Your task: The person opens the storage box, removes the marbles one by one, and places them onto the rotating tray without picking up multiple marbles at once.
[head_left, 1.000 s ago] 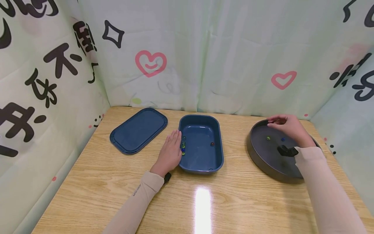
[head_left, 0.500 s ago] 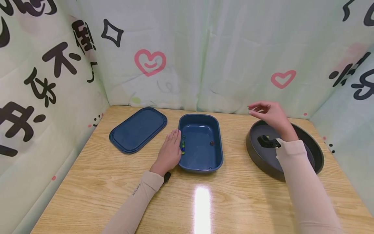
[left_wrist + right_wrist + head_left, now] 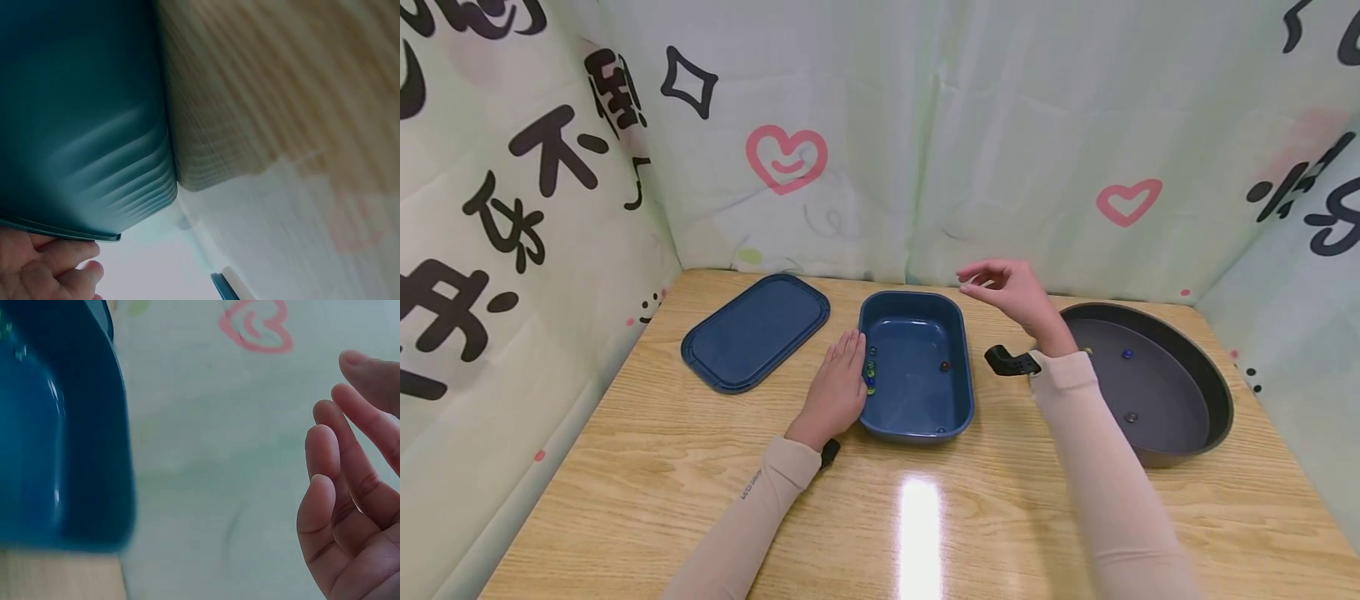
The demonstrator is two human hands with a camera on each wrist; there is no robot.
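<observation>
In the head view my left hand (image 3: 835, 392) lies with straight fingers along the left rim of a deep blue box (image 3: 917, 417). Several small glass marbles (image 3: 871, 379) line the box's left side, and a reddish-brown marble (image 3: 944, 367) lies further right. My right hand (image 3: 1011, 296) hangs in the air behind the box's right corner, thumb and index finger close together. A pale glint between their tips looks like a clear marble; it cannot be made out in the right wrist view. A round dark pan (image 3: 1180, 383) at the right holds a blue marble (image 3: 1127, 354) and other marbles.
A flat blue lid (image 3: 756, 333) lies on the wooden table (image 3: 1000, 517) left of the box. Printed curtains (image 3: 880, 167) hang behind the table and along both sides. My right forearm covers the pan's left edge.
My right hand has risen from the pan's far rim and moved left, close to the box. My left hand, the box and the lid have stayed put.
</observation>
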